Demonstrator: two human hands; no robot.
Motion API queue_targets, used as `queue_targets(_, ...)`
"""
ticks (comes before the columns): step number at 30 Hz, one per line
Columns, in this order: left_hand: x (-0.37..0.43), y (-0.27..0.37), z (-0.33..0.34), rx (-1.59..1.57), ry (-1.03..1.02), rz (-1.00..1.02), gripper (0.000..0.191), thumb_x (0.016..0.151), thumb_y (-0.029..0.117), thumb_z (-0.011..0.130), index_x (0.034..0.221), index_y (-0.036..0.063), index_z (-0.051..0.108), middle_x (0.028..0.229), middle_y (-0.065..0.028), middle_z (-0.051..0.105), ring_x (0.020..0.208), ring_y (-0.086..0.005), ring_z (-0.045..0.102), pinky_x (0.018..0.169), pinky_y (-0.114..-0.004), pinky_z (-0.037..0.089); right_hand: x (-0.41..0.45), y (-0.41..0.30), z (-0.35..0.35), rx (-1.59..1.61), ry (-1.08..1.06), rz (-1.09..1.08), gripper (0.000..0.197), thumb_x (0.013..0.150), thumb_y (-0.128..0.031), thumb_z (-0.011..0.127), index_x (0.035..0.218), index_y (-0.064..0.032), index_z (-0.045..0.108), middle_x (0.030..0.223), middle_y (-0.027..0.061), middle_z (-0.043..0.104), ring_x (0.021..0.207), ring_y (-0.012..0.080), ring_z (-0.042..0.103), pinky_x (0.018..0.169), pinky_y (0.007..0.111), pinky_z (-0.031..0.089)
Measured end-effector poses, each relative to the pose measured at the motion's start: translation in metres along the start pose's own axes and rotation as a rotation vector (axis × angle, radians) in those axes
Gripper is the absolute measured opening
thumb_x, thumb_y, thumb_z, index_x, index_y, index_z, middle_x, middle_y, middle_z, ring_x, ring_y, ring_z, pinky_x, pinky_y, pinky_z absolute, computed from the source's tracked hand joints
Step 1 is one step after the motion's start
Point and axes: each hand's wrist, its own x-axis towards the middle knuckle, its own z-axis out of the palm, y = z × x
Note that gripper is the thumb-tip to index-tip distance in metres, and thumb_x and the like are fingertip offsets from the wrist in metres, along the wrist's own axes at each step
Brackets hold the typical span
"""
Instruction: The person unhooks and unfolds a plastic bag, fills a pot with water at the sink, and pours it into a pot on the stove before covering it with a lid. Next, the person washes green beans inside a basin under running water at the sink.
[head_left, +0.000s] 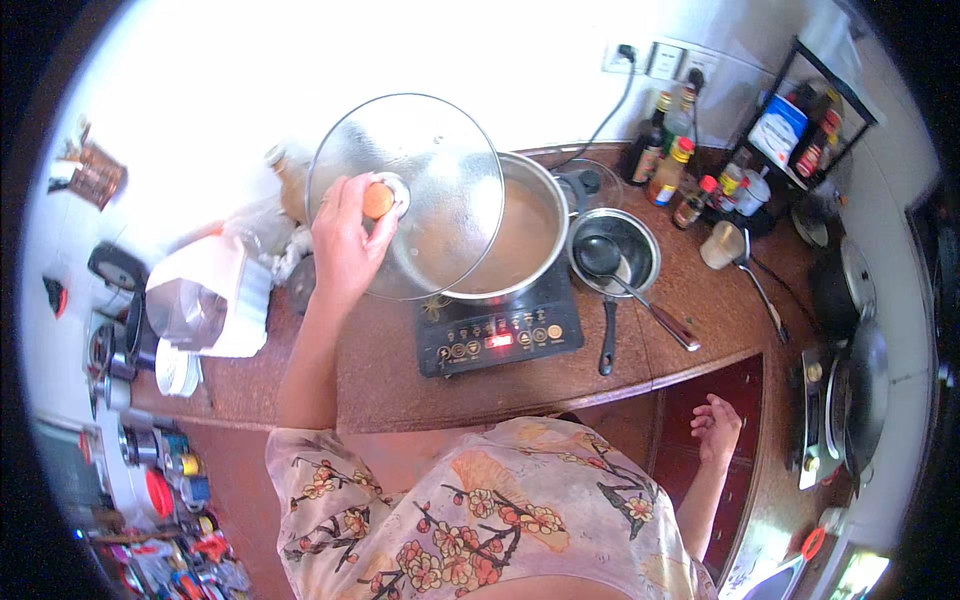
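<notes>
My left hand (351, 232) grips the round knob of a steamed-up glass lid (442, 165). The lid covers the left part of a large steel pot (564, 217) in this view; whether it touches the rim I cannot tell. Brownish liquid (517, 225) shows in the pot, which stands on a black induction cooker (499, 341) with a lit red display. Beside it on the right is a small steel saucepan (651, 259) holding a ladle (600, 255). Away from the worktop, at the lower right, my right hand (718, 427) hangs with fingers slightly curled, holding nothing.
Sauce bottles (670, 172) stand at the back right, near a black rack (832, 67). A small cup (722, 245) and a long-handled utensil (765, 296) lie further right. A white plastic container (247, 300) stands left on the brown worktop (375, 375). Pans (866, 397) are at the far right.
</notes>
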Motion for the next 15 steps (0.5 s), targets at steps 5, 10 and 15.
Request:
queue_targets(5,0.046,-0.001,0.043,-0.147,-0.32,0.101,0.032,0.072,0.005,0.063,0.101,0.0028,0.052,0.091,-0.0166,0.055,0.086,-0.0367,0.056,0.074,-0.041,0.046,-0.018,0.008,-0.026,0.043,0.106,0.01,0.023,0.093,-0.017,0.053,0.107,0.0009,0.057,0.07,0.0099,0.063,0.046,0.0132,0.056,0.036,0.024,0.044)
queue_targets(10,0.072,-0.007,0.072,-0.092,-0.672,0.277,0.032,0.07,0.006,0.06,0.101,0.004,0.052,0.093,-0.0153,0.052,0.093,-0.0352,0.053,0.078,-0.042,0.045,-0.029,0.015,-0.045,0.045,0.196,0.039,0.023,0.094,-0.016,0.052,0.107,0.0009,0.057,0.07,0.0093,0.062,0.047,0.0135,0.056,0.036,0.024,0.043)
queue_targets(15,0.072,-0.006,0.091,-0.107,-0.861,0.358,0.031,0.068,0.003,0.058,0.099,0.0049,0.054,0.093,-0.0139,0.05,0.097,-0.0332,0.052,0.082,-0.042,0.045,-0.036,0.024,-0.056,0.058,0.227,0.043,0.024,0.094,-0.017,0.052,0.108,0.0013,0.056,0.071,0.0089,0.062,0.048,0.0128,0.056,0.036,0.024,0.043)
